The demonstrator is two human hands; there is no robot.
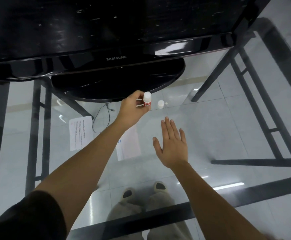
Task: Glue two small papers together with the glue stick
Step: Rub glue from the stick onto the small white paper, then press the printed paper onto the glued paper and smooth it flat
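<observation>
My left hand (132, 108) holds a red-and-white glue stick (147, 101) upright above the glass table, just in front of the monitor's base. A small white cap (161, 104) lies on the glass to the right of the stick. My right hand (173, 144) hovers flat with fingers spread, holding nothing, nearer to me than the cap. A printed paper (80, 132) lies at the left. A second pale paper (128, 146) lies between my forearms, partly hidden by my left arm.
A black Samsung monitor (116, 57) on an oval base (117, 84) fills the far side of the glass table (210, 129). Black table frame bars (255, 111) and a cable (103, 116) show through the glass. My feet are below.
</observation>
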